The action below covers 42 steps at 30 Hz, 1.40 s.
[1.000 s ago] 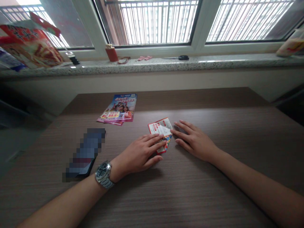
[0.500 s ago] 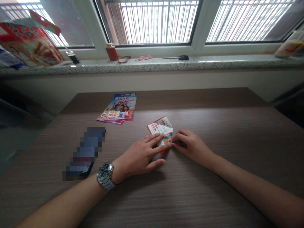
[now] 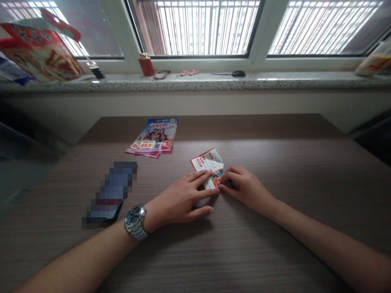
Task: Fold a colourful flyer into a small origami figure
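Observation:
A small folded paper (image 3: 209, 163), white with red edges and a colourful printed part, lies on the brown table (image 3: 293, 171). My left hand (image 3: 186, 197), with a metal watch on the wrist, rests on it from the left, its fingers spread and pressing the paper's lower part. At the paper's right lower corner is my right hand (image 3: 240, 185), its thumb and index finger closed on the edge. The left fingers hide some of the lower edge.
A stack of printed flyers (image 3: 159, 136) lies at the back left, with a blurred-out phone (image 3: 113, 191) nearer on the left. On the windowsill (image 3: 207, 83) are a red case (image 3: 146, 65), pink clips (image 3: 189, 73), scissors (image 3: 238, 73) and a red food bag (image 3: 42, 53).
The view has shifted slightly. Both hands stay almost in the same place at the folded paper, and its red lower tip between the left fingers shows less.

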Available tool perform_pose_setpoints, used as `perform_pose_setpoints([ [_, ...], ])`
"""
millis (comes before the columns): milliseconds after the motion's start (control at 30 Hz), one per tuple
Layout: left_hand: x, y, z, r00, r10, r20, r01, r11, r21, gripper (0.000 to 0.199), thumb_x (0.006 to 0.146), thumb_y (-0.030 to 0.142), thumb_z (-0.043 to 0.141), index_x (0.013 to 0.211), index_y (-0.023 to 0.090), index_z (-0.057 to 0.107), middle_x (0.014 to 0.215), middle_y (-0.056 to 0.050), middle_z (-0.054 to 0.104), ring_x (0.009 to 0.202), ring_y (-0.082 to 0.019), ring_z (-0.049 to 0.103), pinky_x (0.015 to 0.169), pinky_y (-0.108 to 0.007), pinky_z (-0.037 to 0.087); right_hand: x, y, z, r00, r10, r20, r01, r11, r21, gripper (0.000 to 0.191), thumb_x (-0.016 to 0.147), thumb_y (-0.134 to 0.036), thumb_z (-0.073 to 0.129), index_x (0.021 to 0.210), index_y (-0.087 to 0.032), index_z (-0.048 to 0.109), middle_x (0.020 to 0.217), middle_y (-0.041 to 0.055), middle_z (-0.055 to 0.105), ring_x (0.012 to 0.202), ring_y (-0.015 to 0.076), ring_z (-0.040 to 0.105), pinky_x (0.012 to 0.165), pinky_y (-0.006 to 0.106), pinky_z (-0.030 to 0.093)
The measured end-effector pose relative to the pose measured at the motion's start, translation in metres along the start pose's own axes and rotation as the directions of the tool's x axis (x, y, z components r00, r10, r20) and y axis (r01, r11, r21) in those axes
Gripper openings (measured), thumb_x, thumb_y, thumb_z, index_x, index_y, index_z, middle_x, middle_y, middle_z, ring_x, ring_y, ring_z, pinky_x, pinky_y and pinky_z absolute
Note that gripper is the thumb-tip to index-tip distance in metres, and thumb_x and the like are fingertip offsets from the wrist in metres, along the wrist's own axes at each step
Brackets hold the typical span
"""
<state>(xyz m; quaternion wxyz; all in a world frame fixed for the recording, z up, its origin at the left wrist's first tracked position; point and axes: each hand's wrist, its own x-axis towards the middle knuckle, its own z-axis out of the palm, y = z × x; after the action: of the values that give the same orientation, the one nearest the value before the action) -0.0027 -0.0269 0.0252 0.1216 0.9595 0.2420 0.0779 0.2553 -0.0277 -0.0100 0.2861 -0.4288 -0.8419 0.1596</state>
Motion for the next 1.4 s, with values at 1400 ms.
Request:
perform_pose_setpoints([
  [1400, -0.002, -0.001, -0.001, 1.0, -0.011, 0.016, 0.011, 1.0, -0.022, 0.049, 0.1, 0.051, 0.051, 0.146, 0.032, 0.051, 0.165, -0.013, 0.028, 0.15, -0.035, 0.032, 0.118, -0.055, 0.036, 0.031, 0.032, -0.017, 0.986, 0.152, -0.063, -0.155, 0.987, -0.05, 0.012, 0.09, -0.02, 0.065, 0.078, -0.019, 0.066, 0.08, 0.0026, 0.062, 0.07, 0.0167, 0.061, 0.066, 0.029, 0.048],
])
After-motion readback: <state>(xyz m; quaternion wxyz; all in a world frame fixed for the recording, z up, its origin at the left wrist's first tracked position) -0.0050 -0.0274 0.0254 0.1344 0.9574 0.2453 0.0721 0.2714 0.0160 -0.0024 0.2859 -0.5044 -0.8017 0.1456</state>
